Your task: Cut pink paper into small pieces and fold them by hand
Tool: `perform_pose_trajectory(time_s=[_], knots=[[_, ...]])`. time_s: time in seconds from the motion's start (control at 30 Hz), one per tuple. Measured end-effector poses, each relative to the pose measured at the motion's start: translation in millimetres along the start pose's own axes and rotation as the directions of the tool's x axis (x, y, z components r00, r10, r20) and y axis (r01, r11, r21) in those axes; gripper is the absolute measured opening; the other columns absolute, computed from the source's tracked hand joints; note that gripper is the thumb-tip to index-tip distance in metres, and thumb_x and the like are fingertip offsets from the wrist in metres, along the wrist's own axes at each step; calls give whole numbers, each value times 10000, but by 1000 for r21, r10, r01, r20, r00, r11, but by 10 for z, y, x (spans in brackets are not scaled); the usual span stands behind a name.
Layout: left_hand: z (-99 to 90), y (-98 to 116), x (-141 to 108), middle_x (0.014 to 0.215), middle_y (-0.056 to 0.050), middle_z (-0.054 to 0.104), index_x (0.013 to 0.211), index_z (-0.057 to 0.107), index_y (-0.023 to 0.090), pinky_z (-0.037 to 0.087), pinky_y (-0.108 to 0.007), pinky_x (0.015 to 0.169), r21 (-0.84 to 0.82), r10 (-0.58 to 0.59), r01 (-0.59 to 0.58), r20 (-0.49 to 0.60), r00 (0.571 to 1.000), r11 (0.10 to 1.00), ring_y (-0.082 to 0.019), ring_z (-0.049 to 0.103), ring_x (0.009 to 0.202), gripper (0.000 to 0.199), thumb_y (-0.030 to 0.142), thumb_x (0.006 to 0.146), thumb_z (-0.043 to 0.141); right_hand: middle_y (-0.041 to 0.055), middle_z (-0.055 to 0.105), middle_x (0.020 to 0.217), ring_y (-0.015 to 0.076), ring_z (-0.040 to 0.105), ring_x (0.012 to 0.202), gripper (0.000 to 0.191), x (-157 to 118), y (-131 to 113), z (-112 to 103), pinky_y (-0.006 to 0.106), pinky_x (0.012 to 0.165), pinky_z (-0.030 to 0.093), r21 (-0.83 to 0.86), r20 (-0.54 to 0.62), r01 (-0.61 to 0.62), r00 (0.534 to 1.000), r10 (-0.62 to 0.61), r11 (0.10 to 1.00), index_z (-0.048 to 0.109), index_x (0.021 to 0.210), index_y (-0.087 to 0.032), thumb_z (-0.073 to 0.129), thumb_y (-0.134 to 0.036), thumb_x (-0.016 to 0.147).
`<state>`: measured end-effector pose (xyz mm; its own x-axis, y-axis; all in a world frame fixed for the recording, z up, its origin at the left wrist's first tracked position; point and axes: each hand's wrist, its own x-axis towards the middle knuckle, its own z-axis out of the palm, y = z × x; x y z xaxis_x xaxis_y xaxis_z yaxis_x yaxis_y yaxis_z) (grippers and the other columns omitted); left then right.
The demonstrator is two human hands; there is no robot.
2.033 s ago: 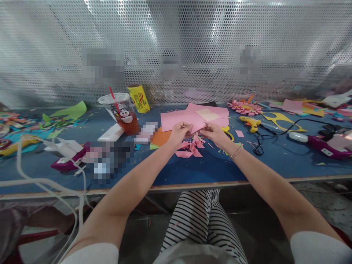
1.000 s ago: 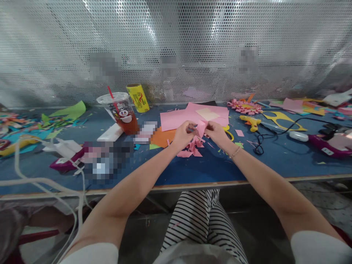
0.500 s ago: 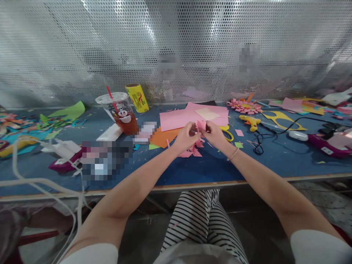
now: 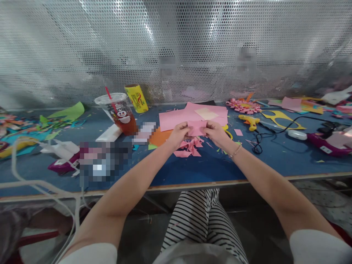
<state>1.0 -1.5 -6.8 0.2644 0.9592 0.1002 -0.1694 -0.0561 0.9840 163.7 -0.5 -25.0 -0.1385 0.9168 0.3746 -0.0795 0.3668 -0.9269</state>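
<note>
Between my two hands a small piece of pink paper (image 4: 197, 128) is stretched out flat above the table. My left hand (image 4: 180, 134) pinches its left end, and my right hand (image 4: 215, 132) pinches the right end. Just below lies a heap of cut pink paper scraps (image 4: 189, 147). Behind the hands are larger pink sheets (image 4: 173, 119) with a cream piece (image 4: 206, 113) on top. The yellow handle of what looks like scissors (image 4: 229, 134) shows partly behind my right hand. An orange sheet (image 4: 159, 137) lies left of my left hand.
A plastic cup of brown drink (image 4: 125, 117) with a red straw and a yellow can (image 4: 136, 98) stand at the back left. To the right are a yellow glue gun (image 4: 249, 121), its black cable, and a pink paper flower (image 4: 244, 106). White cables (image 4: 41, 183) cross the left edge.
The pink paper, curled upright between my fingers before, is now spread flat. My hands have moved slightly apart, and more of the pink scraps beneath shows.
</note>
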Motion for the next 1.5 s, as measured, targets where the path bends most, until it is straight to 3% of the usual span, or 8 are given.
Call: perform_pose_trajectory(time_s=[0.1, 0.23, 0.5, 0.63, 0.8, 1.0, 1.17, 1.5], knots=[[-22, -28, 11, 574, 55, 445, 687, 542, 147, 511, -265, 604, -24, 28, -26, 51, 998, 999, -49, 460, 521, 184, 219, 574, 669, -61, 458, 560, 52, 375, 489, 69, -8, -16, -1, 208, 485, 335, 45, 5, -3, 1000, 3, 999, 584, 675, -167, 613, -214, 634], [-51, -45, 35, 655, 25, 540, 784, 618, 145, 511, -265, 629, -60, 30, -26, 68, 997, 998, -66, 514, 588, 236, 158, 552, 657, -49, 505, 578, 63, 421, 520, 135, -28, -84, 17, 225, 532, 393, 155, 22, -112, 994, 110, 982, 636, 727, -180, 629, -190, 592], [-62, -12, 40, 693, -20, 591, 703, 634, 124, 514, -278, 645, -140, 11, 3, 99, 995, 990, -96, 560, 635, 162, 139, 576, 534, 32, 612, 719, 108, 528, 648, 165, -50, -183, 13, 256, 634, 451, 271, 46, -182, 983, 176, 945, 651, 657, -153, 497, -180, 606], [-56, -14, 30, 698, -13, 582, 729, 605, 123, 528, -309, 645, -96, 38, -27, 121, 992, 995, -93, 553, 618, 146, 217, 621, 574, 23, 601, 737, 111, 516, 661, 177, -42, -130, 14, 259, 626, 443, 123, 24, -103, 995, 101, 987, 649, 743, -156, 549, -273, 654], [-33, -56, 23, 699, 8, 582, 827, 546, 137, 525, -285, 620, 54, 97, -101, 68, 993, 993, -91, 591, 588, 340, 204, 547, 726, -15, 563, 695, 85, 459, 592, 241, -18, -33, -1, 239, 575, 408, -154, -18, 22, 1000, -25, 988, 615, 825, -170, 656, -263, 606], [-47, -63, 34, 606, 43, 543, 899, 536, 143, 534, -290, 627, 65, 89, -91, 25, 996, 994, -99, 606, 555, 371, 221, 584, 715, 12, 597, 786, 118, 526, 690, 235, -3, -28, -16, 274, 663, 437, -185, -39, 66, 996, -75, 981, 593, 846, -180, 644, -232, 623], [-38, -57, 34, 611, 47, 536, 879, 554, 135, 541, -306, 655, 52, 91, -92, 13, 996, 994, -83, 593, 545, 352, 223, 580, 718, 3, 591, 752, 114, 501, 643, 241, -10, -38, -24, 274, 628, 423, -288, -34, 84, 995, -97, 954, 606, 882, -183, 626, -251, 652], [-42, -49, 26, 641, 23, 580, 872, 553, 135, 530, -297, 652, 64, 121, -123, 39, 992, 990, -96, 607, 574, 335, 215, 585, 707, 18, 604, 784, 119, 519, 657, 257, -21, -98, 10, 271, 608, 419, -231, -47, 68, 996, -81, 971, 596, 845, -175, 663, -223, 602]])
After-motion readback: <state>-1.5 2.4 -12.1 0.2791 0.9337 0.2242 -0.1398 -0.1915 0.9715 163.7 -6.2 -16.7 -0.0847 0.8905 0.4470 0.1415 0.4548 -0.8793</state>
